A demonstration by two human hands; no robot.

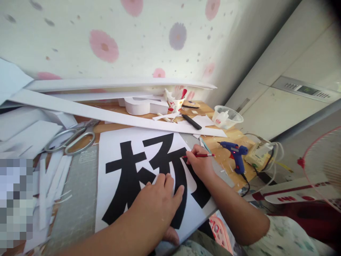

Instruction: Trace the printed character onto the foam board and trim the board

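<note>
A white sheet (109, 145) printed with a large black Chinese character (130, 158) lies on a grey cutting mat (77, 195). My left hand (161, 197) rests palm down on its lower middle, fingers laid on the paper and thumb apart. It covers part of the black strokes. In my right hand (201, 167) is a slim red pencil (205, 155), gripped near its point. That point meets the upper right end of a black stroke, or hovers just over it; I cannot tell which.
Large scissors (71, 139) and white offcuts (53, 177) lie left. A long white strip (106, 113) crosses behind the sheet, near a black-handled tool (191, 122), a paper cup (175, 105) and a clear tub (231, 117). Right stand a blue glue gun (236, 153) and a fan (325, 167).
</note>
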